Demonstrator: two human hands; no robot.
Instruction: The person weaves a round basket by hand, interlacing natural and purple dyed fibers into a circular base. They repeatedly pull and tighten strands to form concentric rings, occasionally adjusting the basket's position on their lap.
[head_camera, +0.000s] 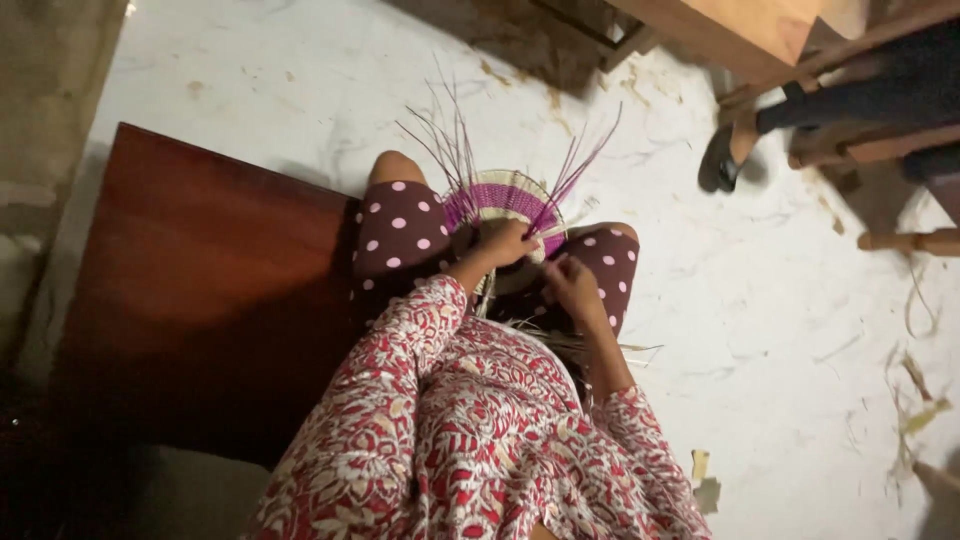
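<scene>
A round woven basket piece (497, 196) with purple and pale straw bands rests on my lap, between my knees in dark polka-dot trousers. Long purple strands (575, 165) stick up and outward from its rim. My left hand (506, 243) grips the near edge of the weave. Just to its right, my right hand (570, 282) has its fingers pinched on a thin strand, with pale straw (590, 345) lying under my forearm.
A dark red-brown wooden board (200, 290) lies to my left. Another person's foot in a dark sandal (722, 160) and wooden furniture legs (880, 150) are at the upper right. Straw scraps (915, 400) litter the pale floor on the right.
</scene>
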